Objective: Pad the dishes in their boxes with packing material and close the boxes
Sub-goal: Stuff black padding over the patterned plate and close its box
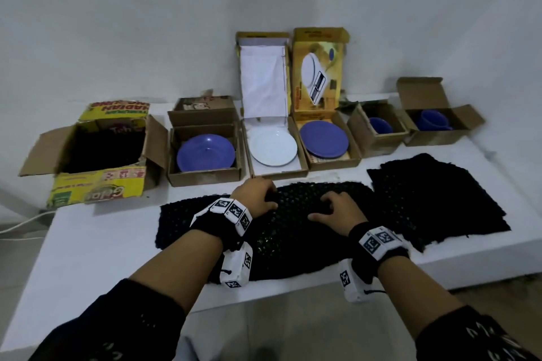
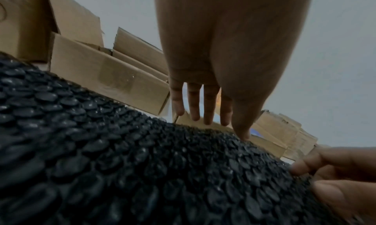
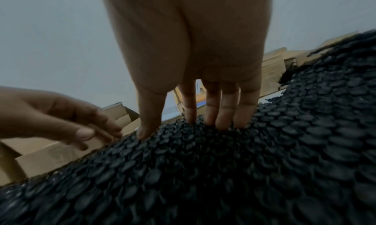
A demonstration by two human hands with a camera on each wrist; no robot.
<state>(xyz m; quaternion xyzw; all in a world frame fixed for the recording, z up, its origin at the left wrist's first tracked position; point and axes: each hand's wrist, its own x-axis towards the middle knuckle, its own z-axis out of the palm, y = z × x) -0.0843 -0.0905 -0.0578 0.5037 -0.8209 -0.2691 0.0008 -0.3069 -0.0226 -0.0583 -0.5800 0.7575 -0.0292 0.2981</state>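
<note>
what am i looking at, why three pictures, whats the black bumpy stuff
No robot: a person wearing cameras. The wide picture is from the head; the two close-ups from each wrist, looking along the fingers. On the white table open boxes hold blue plates, a white plate and blue cups. The black bumpy stuff is bubble wrap: a front sheet and another sheet to its right. The left hand and right hand touch the front sheet with fingertips; neither plainly grips it.

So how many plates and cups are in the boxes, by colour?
Blue plates: 2
White plate: 1
Blue cups: 2
Total: 5 dishes
</note>
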